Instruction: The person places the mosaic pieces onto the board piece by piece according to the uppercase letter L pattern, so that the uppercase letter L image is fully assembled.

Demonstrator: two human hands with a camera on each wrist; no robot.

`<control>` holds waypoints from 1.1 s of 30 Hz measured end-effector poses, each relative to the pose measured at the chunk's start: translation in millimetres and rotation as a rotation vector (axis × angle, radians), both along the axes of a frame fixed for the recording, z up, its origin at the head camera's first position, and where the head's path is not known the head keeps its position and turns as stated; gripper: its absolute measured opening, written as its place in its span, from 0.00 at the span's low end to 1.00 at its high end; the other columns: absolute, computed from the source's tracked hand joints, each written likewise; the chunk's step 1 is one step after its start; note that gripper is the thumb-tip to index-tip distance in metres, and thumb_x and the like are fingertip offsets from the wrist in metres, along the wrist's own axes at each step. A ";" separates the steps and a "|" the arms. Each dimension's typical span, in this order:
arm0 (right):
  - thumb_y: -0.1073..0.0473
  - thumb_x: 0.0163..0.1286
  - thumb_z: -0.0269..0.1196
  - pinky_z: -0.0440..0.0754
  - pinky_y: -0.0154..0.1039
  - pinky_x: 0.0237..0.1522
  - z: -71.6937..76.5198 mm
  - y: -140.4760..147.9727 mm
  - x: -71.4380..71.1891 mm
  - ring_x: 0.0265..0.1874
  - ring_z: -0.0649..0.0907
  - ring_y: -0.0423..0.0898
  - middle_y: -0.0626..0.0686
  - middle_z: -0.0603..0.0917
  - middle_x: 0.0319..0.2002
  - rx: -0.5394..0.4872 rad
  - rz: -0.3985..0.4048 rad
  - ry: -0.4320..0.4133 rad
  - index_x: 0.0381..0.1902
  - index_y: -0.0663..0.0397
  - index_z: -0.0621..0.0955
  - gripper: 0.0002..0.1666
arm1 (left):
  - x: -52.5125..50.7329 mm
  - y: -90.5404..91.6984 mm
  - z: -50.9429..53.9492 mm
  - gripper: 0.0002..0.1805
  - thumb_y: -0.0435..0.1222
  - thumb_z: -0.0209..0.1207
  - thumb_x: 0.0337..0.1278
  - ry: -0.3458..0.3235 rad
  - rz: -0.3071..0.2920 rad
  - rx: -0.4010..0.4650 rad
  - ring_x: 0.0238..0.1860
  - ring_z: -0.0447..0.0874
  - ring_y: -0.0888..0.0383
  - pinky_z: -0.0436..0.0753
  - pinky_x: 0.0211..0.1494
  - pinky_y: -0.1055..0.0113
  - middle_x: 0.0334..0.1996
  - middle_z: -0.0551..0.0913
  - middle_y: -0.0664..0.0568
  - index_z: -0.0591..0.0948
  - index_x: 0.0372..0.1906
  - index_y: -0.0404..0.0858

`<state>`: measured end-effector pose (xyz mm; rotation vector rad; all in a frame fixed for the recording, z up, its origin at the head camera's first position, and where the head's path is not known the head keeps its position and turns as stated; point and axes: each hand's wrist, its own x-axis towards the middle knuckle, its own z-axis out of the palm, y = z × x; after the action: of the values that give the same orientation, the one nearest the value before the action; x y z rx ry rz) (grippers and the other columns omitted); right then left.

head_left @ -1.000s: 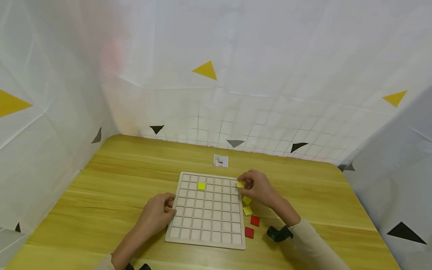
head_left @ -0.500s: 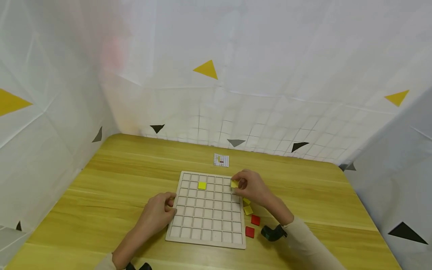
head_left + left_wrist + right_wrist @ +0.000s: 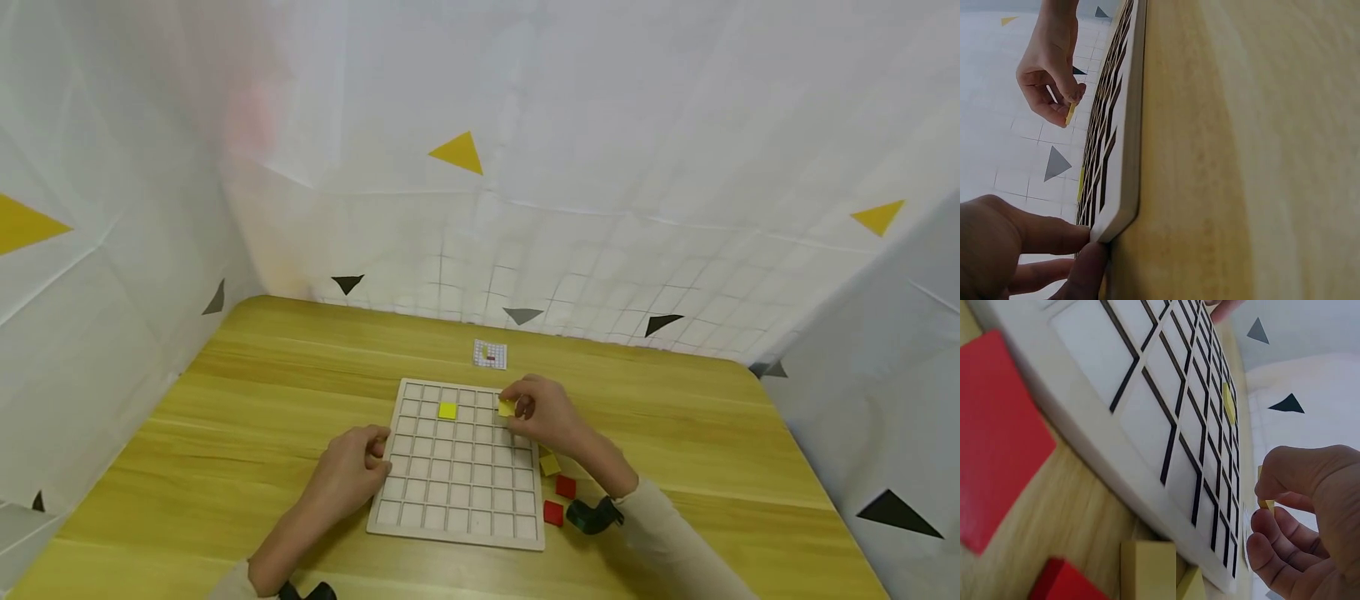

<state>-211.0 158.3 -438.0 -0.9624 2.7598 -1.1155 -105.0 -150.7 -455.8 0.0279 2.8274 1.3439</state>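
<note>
A pale grid board [image 3: 459, 473] lies on the table, with one yellow tile [image 3: 447, 411] in a cell of its second row from the back. My right hand [image 3: 546, 410] pinches another yellow tile [image 3: 506, 408] above the board's back right part; the left wrist view shows this tile [image 3: 1070, 114] held on edge, clear of the grid. My left hand [image 3: 347, 471] holds the board's left edge; finger and thumb [image 3: 1088, 269] pinch its rim in the left wrist view. Beside the right edge lie yellow tiles [image 3: 550, 464] and two red tiles [image 3: 566, 487], partly hidden by the right hand.
Behind the board lies a small printed grid card [image 3: 490, 354] with yellow and red marks. The wooden table [image 3: 247, 400] extends to both sides. White sheeting [image 3: 600, 167] with triangles encloses the back and sides. A dark device [image 3: 594, 516] is at the right wrist.
My right hand has moved left over the board, carrying the yellow tile from the right edge inward. The left hand keeps its place at the board's left edge.
</note>
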 end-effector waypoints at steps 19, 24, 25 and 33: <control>0.68 0.55 0.71 0.82 0.35 0.32 1.1 -26.1 3.8 0.32 0.82 0.45 0.51 0.80 0.39 0.013 0.032 -0.052 0.45 0.58 0.86 0.17 | -1.9 0.4 0.1 0.24 0.25 0.67 0.48 -0.005 0.003 0.001 0.33 0.79 0.59 0.81 0.36 0.64 0.32 0.78 0.52 0.82 0.55 0.28; 0.68 0.56 0.71 0.82 0.36 0.33 -0.6 -31.7 5.9 0.32 0.81 0.45 0.51 0.80 0.38 0.004 0.047 -0.087 0.45 0.59 0.86 0.17 | -1.1 0.3 -0.7 0.23 0.25 0.67 0.49 -0.002 0.007 -0.011 0.33 0.78 0.60 0.80 0.36 0.64 0.32 0.78 0.52 0.82 0.55 0.28; 0.68 0.56 0.71 0.83 0.36 0.33 -1.2 -32.9 6.2 0.32 0.81 0.45 0.51 0.80 0.38 0.002 0.051 -0.089 0.45 0.59 0.86 0.17 | -1.0 0.3 -0.8 0.23 0.25 0.67 0.49 -0.002 0.008 -0.010 0.33 0.78 0.60 0.80 0.36 0.64 0.32 0.78 0.52 0.82 0.55 0.28; 0.69 0.55 0.72 0.82 0.36 0.33 -5.2 -42.3 8.4 0.32 0.82 0.46 0.52 0.80 0.37 -0.015 0.094 -0.046 0.44 0.60 0.86 0.17 | 0.7 0.3 -0.2 0.23 0.25 0.67 0.49 -0.008 0.011 0.000 0.34 0.80 0.59 0.81 0.37 0.63 0.33 0.79 0.52 0.82 0.55 0.28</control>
<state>-202.6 115.9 -443.3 -1.0429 2.6445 -1.1304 -104.3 -150.4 -456.0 0.0066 2.8259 1.3428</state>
